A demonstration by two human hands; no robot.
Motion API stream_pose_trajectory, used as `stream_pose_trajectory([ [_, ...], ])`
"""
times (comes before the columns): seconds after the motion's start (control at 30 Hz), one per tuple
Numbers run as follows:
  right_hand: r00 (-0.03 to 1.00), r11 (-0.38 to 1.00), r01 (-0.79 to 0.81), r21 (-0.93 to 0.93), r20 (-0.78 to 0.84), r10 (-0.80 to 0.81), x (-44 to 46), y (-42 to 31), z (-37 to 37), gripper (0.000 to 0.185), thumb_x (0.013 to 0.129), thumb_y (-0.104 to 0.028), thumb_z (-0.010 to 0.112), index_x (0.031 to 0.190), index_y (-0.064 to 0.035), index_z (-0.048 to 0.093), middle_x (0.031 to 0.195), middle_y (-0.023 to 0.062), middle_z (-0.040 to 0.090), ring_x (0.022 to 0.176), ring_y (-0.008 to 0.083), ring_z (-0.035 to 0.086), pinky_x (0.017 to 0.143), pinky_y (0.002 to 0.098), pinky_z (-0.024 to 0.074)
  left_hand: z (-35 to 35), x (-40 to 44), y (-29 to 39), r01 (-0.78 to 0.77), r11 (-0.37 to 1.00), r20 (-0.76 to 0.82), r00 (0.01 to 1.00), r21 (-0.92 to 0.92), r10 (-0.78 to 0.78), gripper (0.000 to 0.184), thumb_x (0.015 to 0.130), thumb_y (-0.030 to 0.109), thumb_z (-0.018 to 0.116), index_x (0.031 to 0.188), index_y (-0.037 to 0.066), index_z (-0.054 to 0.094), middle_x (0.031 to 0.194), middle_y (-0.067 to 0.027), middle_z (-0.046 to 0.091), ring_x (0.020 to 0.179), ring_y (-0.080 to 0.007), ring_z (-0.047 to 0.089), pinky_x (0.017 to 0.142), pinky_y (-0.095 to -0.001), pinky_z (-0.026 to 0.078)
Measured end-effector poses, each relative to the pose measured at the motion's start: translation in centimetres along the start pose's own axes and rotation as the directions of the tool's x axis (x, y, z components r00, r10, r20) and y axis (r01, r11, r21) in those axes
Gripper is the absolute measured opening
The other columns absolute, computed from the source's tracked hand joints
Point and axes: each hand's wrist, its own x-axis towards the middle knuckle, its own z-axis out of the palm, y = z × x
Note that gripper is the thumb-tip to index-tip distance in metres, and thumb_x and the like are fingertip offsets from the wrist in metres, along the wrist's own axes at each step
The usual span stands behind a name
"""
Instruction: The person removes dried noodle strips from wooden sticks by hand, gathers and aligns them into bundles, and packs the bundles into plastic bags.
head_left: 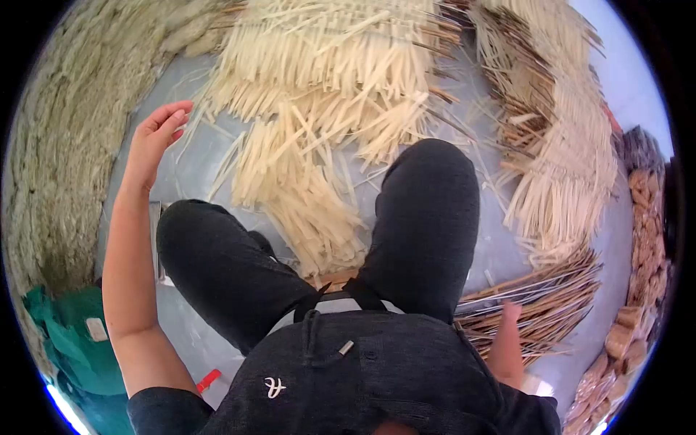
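Note:
My left hand is raised at the left, above the grey floor sheet. Its fingers are curled in with the thumb against them; whatever lies between them is too small to make out. Pale flat strips lie in a loose heap between my knees, and a larger layered pile of strips spreads beyond them. At the lower right my right hand is at a bundle of thin brown sticks. Its fingers are foreshortened and blurred, so its grip does not show.
Another row of strips on sticks runs down the right. Fibrous greyish-green material is stacked along the left. Green plastic sheeting and a red object lie lower left. Wrapped brown bundles line the right edge.

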Motion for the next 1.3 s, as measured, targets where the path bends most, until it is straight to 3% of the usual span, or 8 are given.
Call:
stream_pose_trajectory([
  [0.1,0.9,0.413,0.424,0.806,-0.322,-0.295,2.9,-12.0,-10.4,0.023,0.088,-0.031,0.062,0.088,-0.0081,0.059,0.064,-0.0008,0.047,0.048,0.0079,0.04,0.044,0.0242,0.0338,-3.6,0.9,-5.2,0.101,0.995,0.023,0.995,-0.011,-0.101,0.029,0.095,0.029,0.057,0.119,0.014,0.064,0.118,0.0031,0.062,0.11,-0.0094,0.055,0.094,-0.0273,0.041],
  [0.3,0.541,0.329,0.775,0.539,-0.299,-0.786,-23.2,-49.6,-30.9,0.031,0.094,-0.023,0.057,0.117,-0.0041,0.063,0.099,0.0044,0.067,0.085,0.0105,0.061,0.076,0.0237,0.0489,-6.1,4.7,-13.7,0.341,0.938,0.11,0.932,0.063,-0.346,0.031,0.093,0.032,0.058,0.119,0.017,0.064,0.115,0.0038,0.062,0.104,-0.0098,0.055,0.09,-0.0284,0.044],
  [0.57,0.511,0.686,0.681,0.255,0.506,-0.695,-27.3,-77.4,-8.5,0.055,0.09,-0.049,0.056,0.078,0.0035,0.068,0.067,0.0134,0.066,0.053,0.018,0.064,0.05,0.0277,0.0539,-5.1,11.6,-27.1,0.513,0.832,0.146,0.825,0.209,-0.546,0.029,0.091,0.028,0.058,0.116,0.016,0.066,0.103,0.0013,0.064,0.096,-0.0119,0.057,0.081,-0.0306,0.046],
  [0.8,0.648,0.693,0.71,0.121,0.272,-0.711,-23.5,-83.8,11.9,0.066,0.079,-0.059,0.061,0.074,0.0071,0.067,0.066,0.0183,0.065,0.068,0.0307,0.067,0.072,0.0381,0.0526,-0.3,15.9,-39.0,0.434,0.849,0.178,0.849,0.301,-0.497,0.028,0.088,0.022,0.06,0.112,0.01,0.067,0.101,-0.0046,0.068,0.094,-0.015,0.06,0.081,-0.0298,0.047],
  [0.97,0.522,0.658,0.584,0.475,0.401,-0.753,-23.7,-79.6,10.7,0.029,0.077,-0.03,0.064,0.076,-0.0005,0.063,0.066,0.0112,0.063,0.061,0.0263,0.06,0.061,0.0343,0.0485,3.3,18.4,-45.5,0.399,0.889,0.087,0.9,0.226,-0.426,0.028,0.088,0.02,0.06,0.11,0.005,0.067,0.099,-0.0113,0.07,0.093,-0.0193,0.064,0.084,-0.0303,0.048],
  [1.13,0.542,0.495,0.775,0.394,-0.011,-0.84,-19.3,-76.3,12.2,0.03,0.079,-0.028,0.068,0.091,-0.0012,0.062,0.07,0.0097,0.061,0.062,0.0267,0.058,0.061,0.0338,0.0473,4.1,20.5,-52.7,0.156,0.81,-0.13,0.987,0.565,-0.099,0.048,0.088,0.035,0.061,0.125,0.004,0.057,0.121,-0.0179,0.061,0.115,-0.03,0.055,0.096,-0.0389,0.045],
  [1.23,0.388,0.365,0.921,0.135,-0.402,-0.83,-17.1,-78.3,14.4,0.049,0.078,-0.031,0.072,0.111,0.0011,0.056,0.088,0.016,0.063,0.076,0.0299,0.06,0.071,0.0352,0.0485,5.9,20.9,-54.6,0.406,0.733,-0.212,0.913,0.546,-0.349,0.068,0.087,0.051,0.058,0.132,0.001,0.049,0.128,-0.0219,0.055,0.124,-0.0333,0.048,0.101,-0.042,0.041],
  [1.3,0.618,0.577,0.786,0.223,-0.225,-0.753,-17.6,-79.9,14.6,0.065,0.077,-0.035,0.074,0.123,0.0037,0.048,0.104,0.0232,0.06,0.092,0.034,0.059,0.085,0.0382,0.0465,6.4,20.5,-51.9,0.406,0.674,-0.163,0.904,0.618,-0.395,0.076,0.085,0.057,0.057,0.133,0.0,0.047,0.127,-0.023,0.055,0.123,-0.0336,0.049,0.101,-0.0415,0.041],
])
